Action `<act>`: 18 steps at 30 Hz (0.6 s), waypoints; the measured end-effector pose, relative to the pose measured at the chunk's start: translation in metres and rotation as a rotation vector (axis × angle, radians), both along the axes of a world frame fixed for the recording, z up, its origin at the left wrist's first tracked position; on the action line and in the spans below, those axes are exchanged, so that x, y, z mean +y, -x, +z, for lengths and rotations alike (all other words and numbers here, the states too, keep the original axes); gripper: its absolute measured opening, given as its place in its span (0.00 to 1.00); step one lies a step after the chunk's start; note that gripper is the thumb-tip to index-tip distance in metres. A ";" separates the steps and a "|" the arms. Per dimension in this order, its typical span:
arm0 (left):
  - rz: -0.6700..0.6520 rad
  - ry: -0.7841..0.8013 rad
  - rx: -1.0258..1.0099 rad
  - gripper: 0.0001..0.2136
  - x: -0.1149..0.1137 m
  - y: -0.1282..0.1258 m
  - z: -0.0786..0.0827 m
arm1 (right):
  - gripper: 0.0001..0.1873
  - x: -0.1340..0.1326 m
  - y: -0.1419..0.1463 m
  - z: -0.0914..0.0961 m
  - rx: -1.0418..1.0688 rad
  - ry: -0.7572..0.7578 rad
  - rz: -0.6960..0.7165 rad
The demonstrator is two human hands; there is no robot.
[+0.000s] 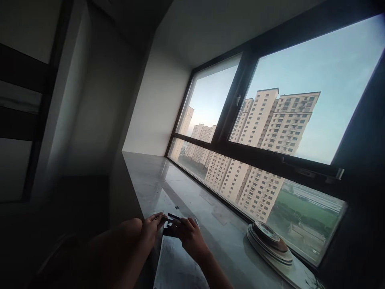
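A: Where's the work?
B: Low centre, over a glossy grey stone windowsill [192, 204]. A slim black stick-like piece [173, 216] sits between the hands, a thinner dark strip [167, 219] just beside it.

A: State of the grip?
B: Left hand [152, 225]: thumb and fingertips pinched nearly together on the strip's near end. Right hand [189, 235]: fingers curled in close on the black piece's end; exact contact lost in shadow.

A: How would it handle?
B: My judgement: light, straight and stiff; perhaps smooth enough to turn in the fingers. If thin plastic, could snap under bending. Best held by fingertips, near the ends. Material: can't tell.

A: Anything loose nearby?
B: Small dark bits [177, 207] on the sill, just beyond the fingers. Below the hands, a pale flat sheet with a bluish sheen [177, 265]; paper or plastic, unclear.

A: Containers?
B: Nearest to one: a stack of pale, round, plate-like discs [269, 247], right of the hands and well apart, close to the dark-framed window [258, 154]. Top disc shows a round pattern; contents, if any, can't be told.
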State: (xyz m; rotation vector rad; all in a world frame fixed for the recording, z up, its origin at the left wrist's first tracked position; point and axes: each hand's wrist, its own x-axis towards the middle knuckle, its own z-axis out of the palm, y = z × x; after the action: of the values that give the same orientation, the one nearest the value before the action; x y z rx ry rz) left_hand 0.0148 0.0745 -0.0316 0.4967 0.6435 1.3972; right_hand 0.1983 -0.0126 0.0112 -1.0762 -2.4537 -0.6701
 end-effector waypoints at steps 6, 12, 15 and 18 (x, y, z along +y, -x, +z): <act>0.026 -0.009 -0.017 0.09 -0.009 0.002 0.009 | 0.29 0.006 -0.006 -0.004 0.067 -0.053 -0.051; -0.049 -0.016 0.015 0.07 -0.014 -0.009 0.013 | 0.31 0.002 -0.009 0.002 0.121 0.041 -0.093; -0.047 -0.024 0.066 0.08 -0.015 -0.011 0.008 | 0.31 0.000 -0.011 0.007 0.230 0.090 -0.122; -0.006 -0.077 0.092 0.10 -0.013 -0.007 0.007 | 0.27 0.005 -0.015 0.011 0.511 0.135 -0.206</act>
State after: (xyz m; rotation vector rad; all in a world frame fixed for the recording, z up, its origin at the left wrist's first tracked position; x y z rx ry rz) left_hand 0.0215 0.0613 -0.0248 0.6267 0.6640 1.4030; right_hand 0.2130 -0.0076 0.0223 -1.3688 -1.9858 -0.2413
